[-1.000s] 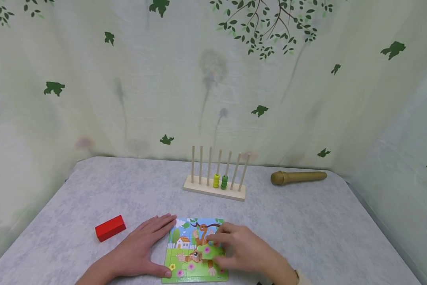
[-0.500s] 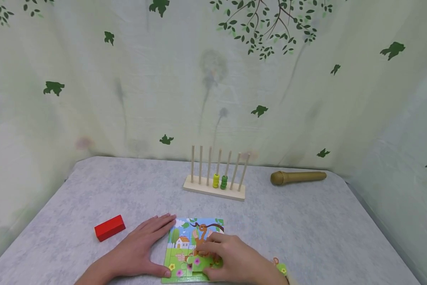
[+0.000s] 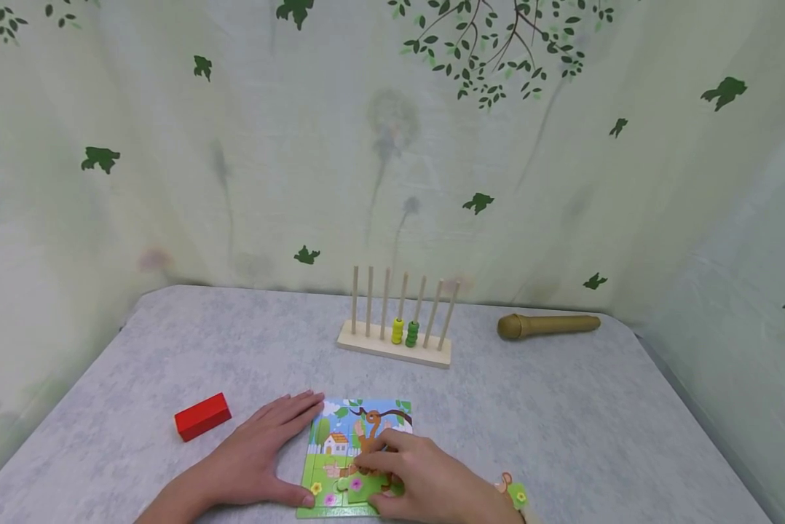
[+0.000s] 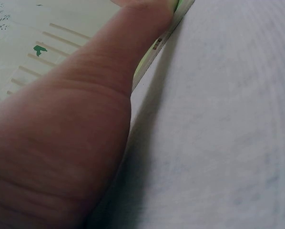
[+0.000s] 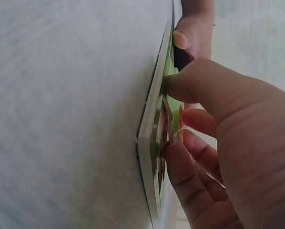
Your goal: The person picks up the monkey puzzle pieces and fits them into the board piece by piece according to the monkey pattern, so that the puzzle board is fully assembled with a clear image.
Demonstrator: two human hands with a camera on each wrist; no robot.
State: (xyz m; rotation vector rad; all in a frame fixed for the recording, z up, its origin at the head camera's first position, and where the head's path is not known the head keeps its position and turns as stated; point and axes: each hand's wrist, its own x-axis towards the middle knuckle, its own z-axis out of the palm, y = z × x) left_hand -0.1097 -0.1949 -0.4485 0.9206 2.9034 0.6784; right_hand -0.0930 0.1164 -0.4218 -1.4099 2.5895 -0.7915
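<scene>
A jigsaw puzzle (image 3: 323,462) lies flat on the table, its picture showing a small house, trees, flowers and a brown animal. My left hand (image 3: 261,447) rests along its left side, fingers stretched to the upper corner and thumb by the lower one. Between the thumb and fingers of my right hand (image 3: 425,473) is a green puzzle piece (image 3: 361,491) with a pink flower, low over the lower middle of the picture. The right wrist view shows the fingers right at the board's edge (image 5: 149,143), with pieces tilted under them. My right hand covers the lower right part.
Another puzzle piece (image 3: 517,493) lies to the right, partly behind the right forearm. A red block (image 3: 202,417) sits at the left. Toward the back stand a wooden peg rack (image 3: 392,351) with yellow and green beads and a brown wooden stick (image 3: 550,326) with a rounded end.
My right hand has moved the flower piece toward the lower left and down closer to the board. The loose piece on the right has come into view. My left hand stays in place.
</scene>
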